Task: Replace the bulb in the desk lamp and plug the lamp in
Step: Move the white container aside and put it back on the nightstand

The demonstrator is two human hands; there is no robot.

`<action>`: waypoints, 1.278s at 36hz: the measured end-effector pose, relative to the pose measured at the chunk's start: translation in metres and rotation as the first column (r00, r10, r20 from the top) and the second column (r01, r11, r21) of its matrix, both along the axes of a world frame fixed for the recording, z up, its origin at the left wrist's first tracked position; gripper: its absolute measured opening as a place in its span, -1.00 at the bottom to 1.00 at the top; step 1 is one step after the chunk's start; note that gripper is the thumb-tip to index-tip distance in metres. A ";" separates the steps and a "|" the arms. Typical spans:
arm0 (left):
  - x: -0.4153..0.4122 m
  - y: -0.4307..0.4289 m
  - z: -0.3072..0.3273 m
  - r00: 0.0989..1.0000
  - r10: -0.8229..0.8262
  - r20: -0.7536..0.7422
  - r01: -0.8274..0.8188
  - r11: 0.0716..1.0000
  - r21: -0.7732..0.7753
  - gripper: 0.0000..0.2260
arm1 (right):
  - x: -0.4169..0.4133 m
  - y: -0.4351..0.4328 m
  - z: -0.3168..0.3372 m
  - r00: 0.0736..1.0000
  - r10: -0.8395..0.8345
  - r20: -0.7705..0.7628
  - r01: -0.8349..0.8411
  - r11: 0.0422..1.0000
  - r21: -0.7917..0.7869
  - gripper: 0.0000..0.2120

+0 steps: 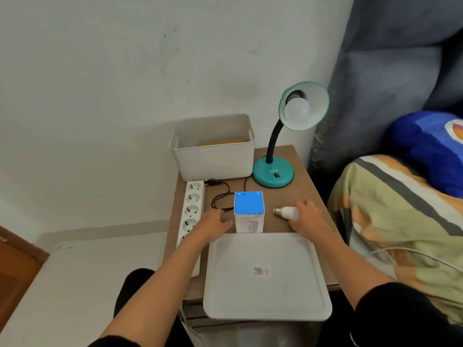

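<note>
A teal desk lamp [273,175] stands at the back right of the small wooden table [304,186], with a white bulb [297,110] screwed into its shade. Its black cord [220,196] loops across the table, and the plug lies loose by the white power strip [191,209] on the left. A loose white bulb [286,212] lies on its side on the table, and my right hand [307,216] rests over its glass end. My left hand [213,222] lies flat, fingers apart, just left of a blue and white bulb box [248,211].
A white bin [213,156] stands at the back left. A white lid or tray [265,276] lies upside down at the table's front edge. A bed with a patterned blanket [400,221] is on the right, the wall behind.
</note>
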State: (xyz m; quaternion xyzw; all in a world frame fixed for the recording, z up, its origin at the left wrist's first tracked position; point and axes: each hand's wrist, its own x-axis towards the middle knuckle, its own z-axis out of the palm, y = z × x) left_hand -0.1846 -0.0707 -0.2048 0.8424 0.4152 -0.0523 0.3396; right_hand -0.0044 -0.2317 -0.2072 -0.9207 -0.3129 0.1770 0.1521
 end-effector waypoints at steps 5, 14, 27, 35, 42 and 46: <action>-0.002 0.016 0.022 1.000 0.000 -0.006 0.000 1.000 0.021 -0.59 | -0.001 0.010 0.023 0.997 -0.034 0.069 0.026 0.994 0.109 -0.58; 0.008 0.057 0.083 0.992 0.008 0.126 -0.022 0.994 0.106 -0.61 | -0.005 0.070 0.103 0.974 0.147 0.172 -0.197 0.924 0.328 -0.52; 0.078 0.170 0.132 0.975 -0.014 0.223 -0.025 0.985 0.170 -0.64 | 0.037 0.214 0.133 0.958 0.267 0.105 -0.286 0.904 0.319 -0.54; 0.102 0.226 0.095 0.997 -0.068 0.042 0.061 0.988 0.144 -0.77 | 0.063 0.273 0.096 0.942 0.326 0.085 -0.332 0.940 0.072 -0.61; 0.107 0.241 0.078 0.996 -0.077 -0.040 0.081 0.988 0.133 -0.80 | 0.074 0.291 0.076 0.955 0.297 0.001 -0.297 0.954 -0.030 -0.58; 0.104 0.239 0.081 0.996 -0.069 -0.055 0.077 0.987 0.141 -0.69 | 0.071 0.291 0.077 0.955 0.296 -0.008 -0.296 0.955 -0.036 -0.57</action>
